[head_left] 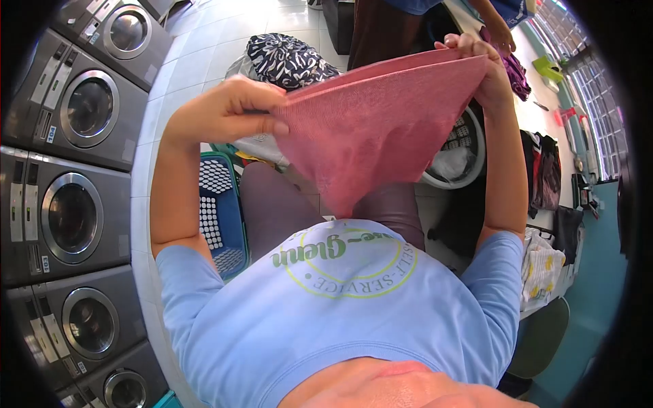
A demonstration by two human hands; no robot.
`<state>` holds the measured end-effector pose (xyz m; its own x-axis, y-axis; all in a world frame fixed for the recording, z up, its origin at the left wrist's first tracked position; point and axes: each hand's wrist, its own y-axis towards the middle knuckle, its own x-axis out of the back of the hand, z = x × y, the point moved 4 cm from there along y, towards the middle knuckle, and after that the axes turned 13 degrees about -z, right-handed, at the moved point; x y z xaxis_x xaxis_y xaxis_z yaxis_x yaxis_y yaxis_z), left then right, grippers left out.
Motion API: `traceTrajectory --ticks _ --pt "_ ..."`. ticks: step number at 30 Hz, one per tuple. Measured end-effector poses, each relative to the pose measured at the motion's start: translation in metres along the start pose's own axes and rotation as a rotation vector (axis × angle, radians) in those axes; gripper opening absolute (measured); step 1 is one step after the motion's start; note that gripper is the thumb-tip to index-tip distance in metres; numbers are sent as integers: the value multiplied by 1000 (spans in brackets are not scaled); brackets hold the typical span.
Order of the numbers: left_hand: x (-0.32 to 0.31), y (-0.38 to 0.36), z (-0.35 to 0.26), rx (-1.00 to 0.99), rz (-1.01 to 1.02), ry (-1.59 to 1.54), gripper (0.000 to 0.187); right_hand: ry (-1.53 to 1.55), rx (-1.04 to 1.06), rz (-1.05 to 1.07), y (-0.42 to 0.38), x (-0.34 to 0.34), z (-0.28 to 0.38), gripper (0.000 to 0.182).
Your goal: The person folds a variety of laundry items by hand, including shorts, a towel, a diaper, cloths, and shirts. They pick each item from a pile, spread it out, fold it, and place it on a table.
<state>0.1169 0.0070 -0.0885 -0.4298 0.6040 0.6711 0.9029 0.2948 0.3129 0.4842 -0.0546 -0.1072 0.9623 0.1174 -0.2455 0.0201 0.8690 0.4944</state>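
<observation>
A pair of pink underpants is stretched out in front of my chest, its waistband pulled wide at the top and its narrow end hanging down. My left hand pinches one end of the waistband between thumb and fingers. At the other end, raised a little higher, my right hand has its fingers closed around the fabric. Behind the cloth, part of a round white basket shows, with some of it hidden. A black-and-white patterned bundle of cloth lies beyond my left hand.
Stacked grey machines with round doors line the left side. A blue-green plastic basket stands beside my leg. Another person's hand is over the table at upper right, near purple cloth. Folded clothes lie along the right.
</observation>
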Motion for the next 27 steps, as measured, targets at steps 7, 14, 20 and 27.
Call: traceTrajectory --ticks 7,14,20,27 --pt "6 1 6 157 -652 702 16 -727 -151 -21 -22 11 2 9" --pt "2 0 -11 -117 -748 982 11 -1259 621 -276 -42 -44 28 26" --pt "-11 1 58 120 -651 661 9 -1094 102 -324 -60 -18 -17 23" --pt "-17 0 58 316 -675 -599 18 -660 -31 -519 -56 -19 -20 18"
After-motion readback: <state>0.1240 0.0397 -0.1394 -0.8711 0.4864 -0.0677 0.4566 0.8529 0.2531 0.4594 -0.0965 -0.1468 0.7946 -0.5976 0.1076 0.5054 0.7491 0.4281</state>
